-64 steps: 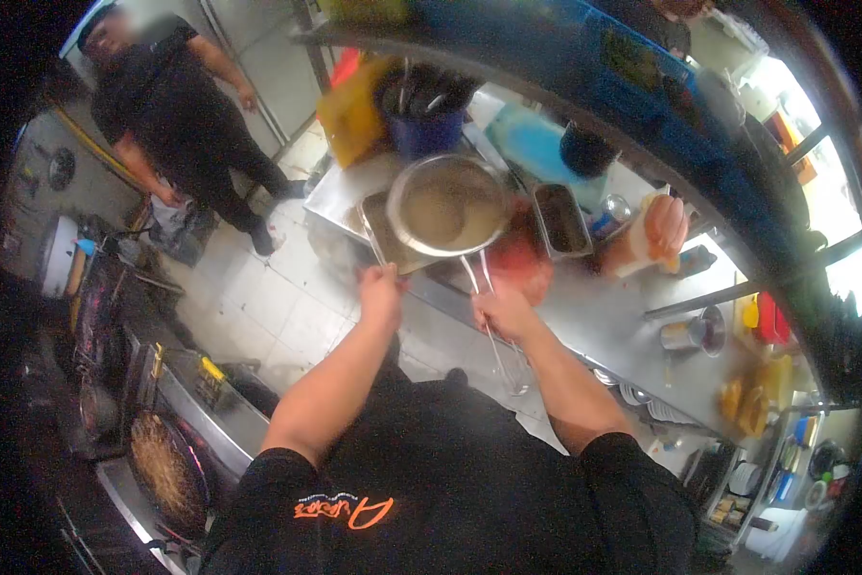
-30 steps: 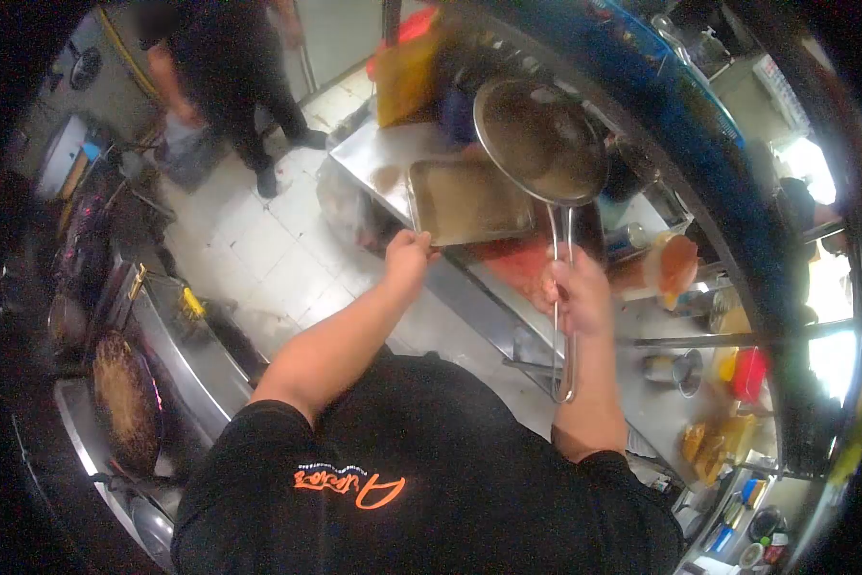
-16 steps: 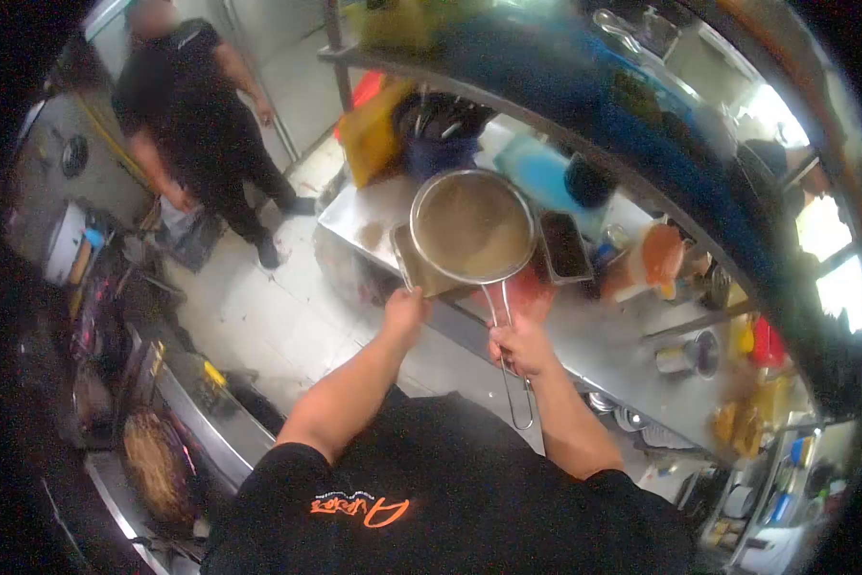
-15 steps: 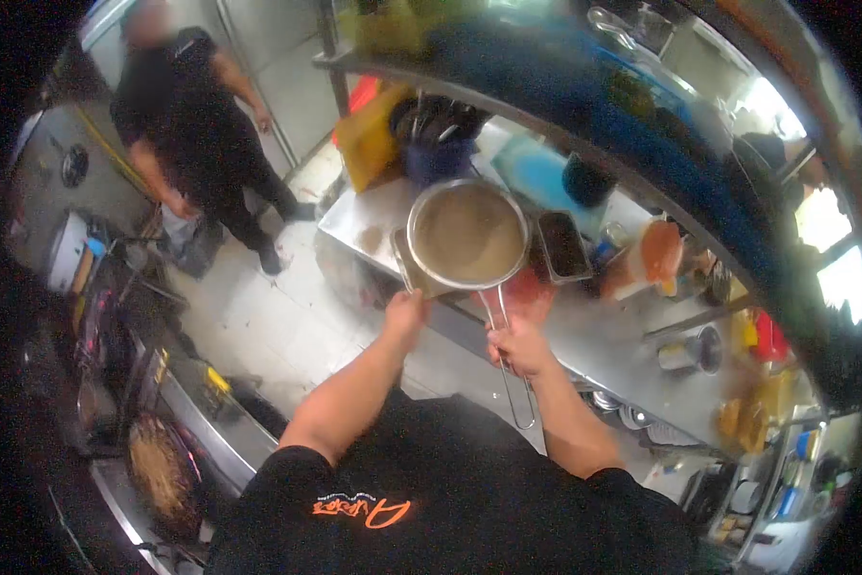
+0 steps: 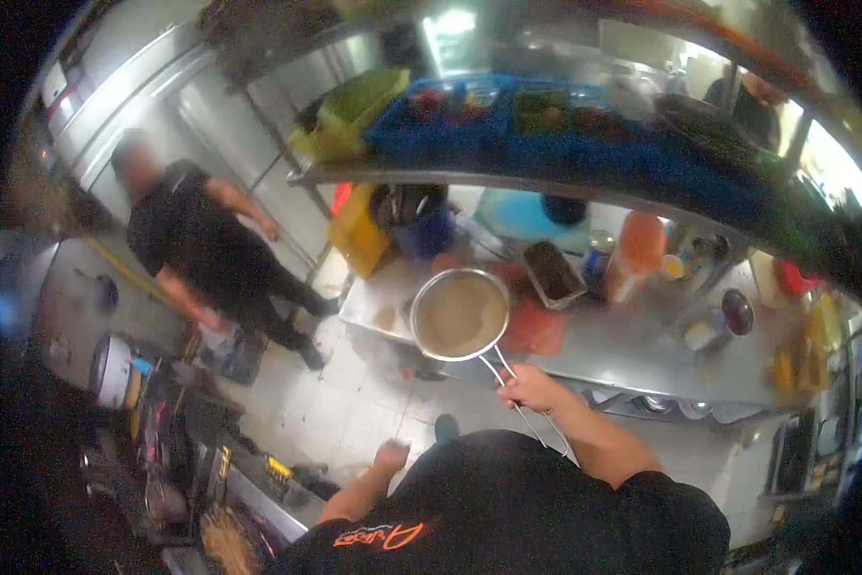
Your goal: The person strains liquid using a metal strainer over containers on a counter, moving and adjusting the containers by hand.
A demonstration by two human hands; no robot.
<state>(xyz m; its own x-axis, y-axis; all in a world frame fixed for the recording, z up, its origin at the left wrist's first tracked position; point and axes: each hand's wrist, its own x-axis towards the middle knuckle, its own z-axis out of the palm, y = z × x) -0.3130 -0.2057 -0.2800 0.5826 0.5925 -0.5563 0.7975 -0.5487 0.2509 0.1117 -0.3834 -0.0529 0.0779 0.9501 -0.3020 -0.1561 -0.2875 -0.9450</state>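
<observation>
Steel rim, round bowl: the sieve (image 5: 461,314) is held in the right hand (image 5: 530,388), whose fingers are closed around the wire handle. In view, the sieve overlaps the near edge of the desk (image 5: 632,362), to the left of the red mat (image 5: 535,331) and in front of the pan (image 5: 565,301) with dark contents. Whether the bowl clears the desk surface or touches it cannot be determined from this angle. The inside is brownish; mesh and any contents cannot be told apart.

Principal change: half a second earlier, the left hand (image 5: 390,457) gripped the edge of a flat tray partly under the sieve. It is now drawn back beside the torso, well apart from the sieve. The tray is no longer distinguishable in its former position. The left fingers are blurred; whether they are spread, closed or holding something cannot be told.

Consequence for the work in hand: the two-handed arrangement of sieve above tray has ended. The sieve is now supported by one hand only, and no tray is seen beneath it. The camera has also tilted, exposing more of the shelf (image 5: 546,187) above the desk.
</observation>
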